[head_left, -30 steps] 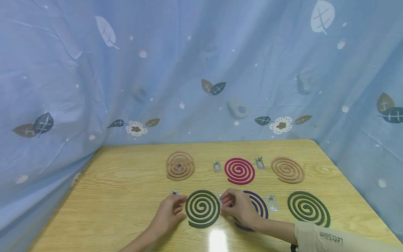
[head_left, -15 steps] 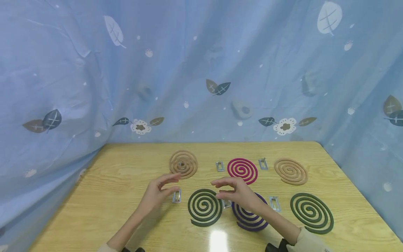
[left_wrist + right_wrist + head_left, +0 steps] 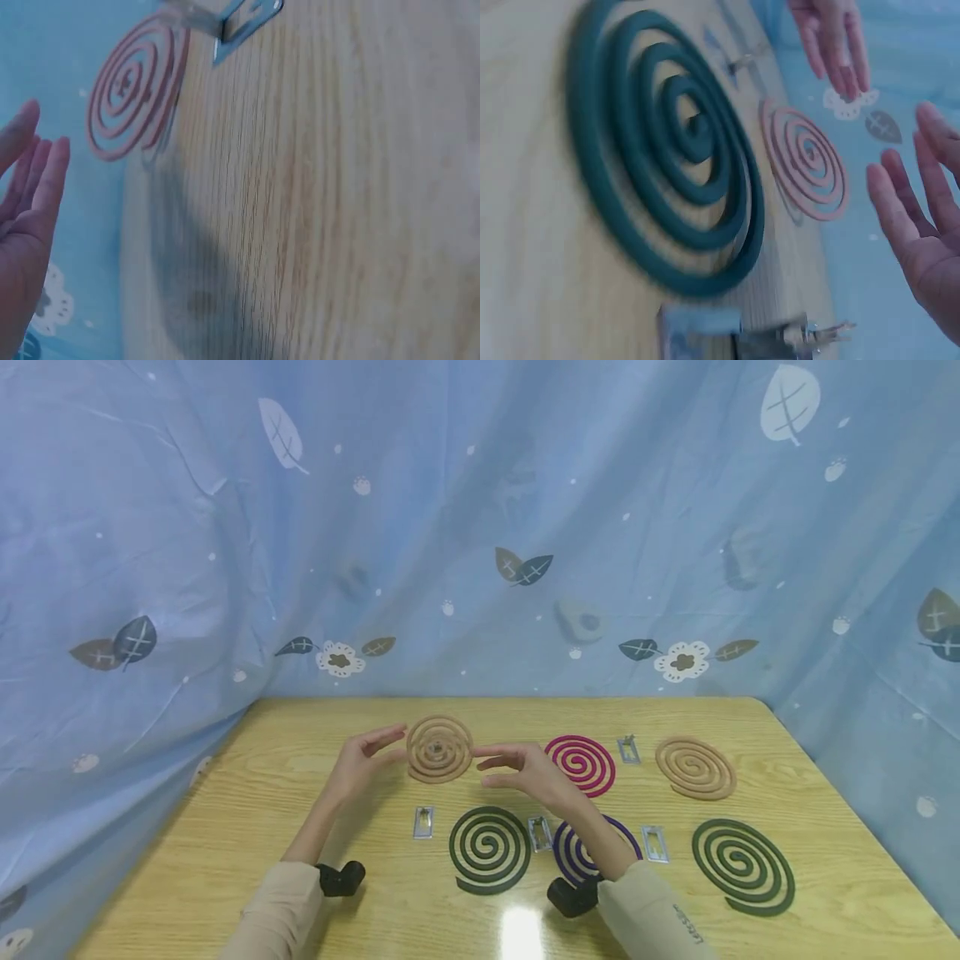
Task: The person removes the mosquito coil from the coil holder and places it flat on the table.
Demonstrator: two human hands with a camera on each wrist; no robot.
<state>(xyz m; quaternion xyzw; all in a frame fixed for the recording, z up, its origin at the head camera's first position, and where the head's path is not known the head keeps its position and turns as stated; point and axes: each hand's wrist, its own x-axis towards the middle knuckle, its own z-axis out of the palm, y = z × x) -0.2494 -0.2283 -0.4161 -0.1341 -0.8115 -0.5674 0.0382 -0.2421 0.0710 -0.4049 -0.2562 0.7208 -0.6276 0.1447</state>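
A tan mosquito coil at the back left of the table lies between my two hands in the head view. My left hand is at its left edge, fingers extended and holding nothing. On the other side my right hand has its fingertips close to the coil's right edge, also with nothing in its grasp. Both wrist views show gaps between the hands and the pinkish-looking coil. In the right wrist view the coil appears raised off the table. A metal coil stand shows at its centre.
A green coil and a purple coil, partly under my right arm, lie nearer. Magenta, tan and green coils lie rightward. Metal stands sit between coils on the wooden table. A blue curtain hangs behind.
Both hands have moved away from the near green coil, up and back across the table, to either side of the back-left tan coil. The green coil stays on the table. The view has shifted slightly.
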